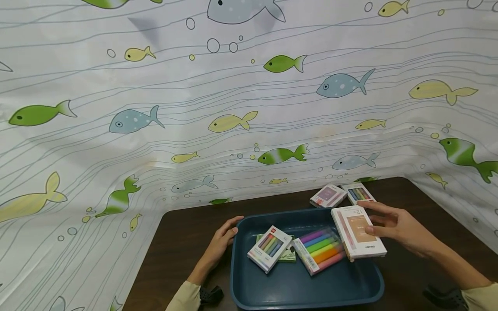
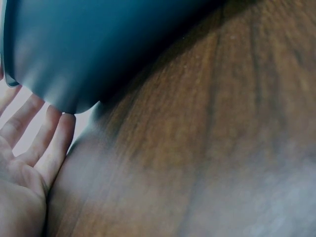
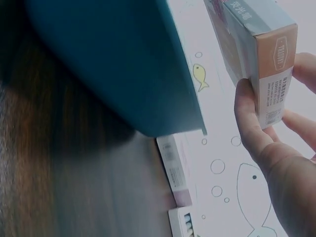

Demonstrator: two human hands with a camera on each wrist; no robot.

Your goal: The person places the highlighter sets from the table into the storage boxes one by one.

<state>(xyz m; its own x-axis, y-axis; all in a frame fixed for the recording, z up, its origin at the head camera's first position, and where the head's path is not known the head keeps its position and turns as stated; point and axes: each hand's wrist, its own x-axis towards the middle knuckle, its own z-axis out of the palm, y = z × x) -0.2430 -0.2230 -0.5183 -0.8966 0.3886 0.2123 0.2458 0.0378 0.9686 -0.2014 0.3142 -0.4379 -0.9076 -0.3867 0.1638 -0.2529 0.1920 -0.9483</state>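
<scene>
The right hand (image 1: 397, 226) pinches a white box with an orange-brown panel (image 1: 359, 233) over the right rim of a blue tray (image 1: 307, 289). In the right wrist view, the thumb and fingers of the hand (image 3: 281, 153) grip the box (image 3: 271, 74) by its sides. The left hand (image 1: 221, 242) touches the tray's left upper edge; in the left wrist view its extended fingers (image 2: 42, 128) rest against the tray wall (image 2: 74, 54). Inside the tray lie a clear pack of rainbow-coloured markers (image 1: 320, 250) and a white box with coloured stripes (image 1: 269, 249), which overlaps a green pack (image 1: 288, 255).
Behind the tray's right corner, a white box with a purple panel (image 1: 328, 195) and another striped white box (image 1: 358, 193) lie on the dark wooden table (image 1: 179, 229). A fish-patterned white sheet (image 1: 233, 95) rises behind and beside the table.
</scene>
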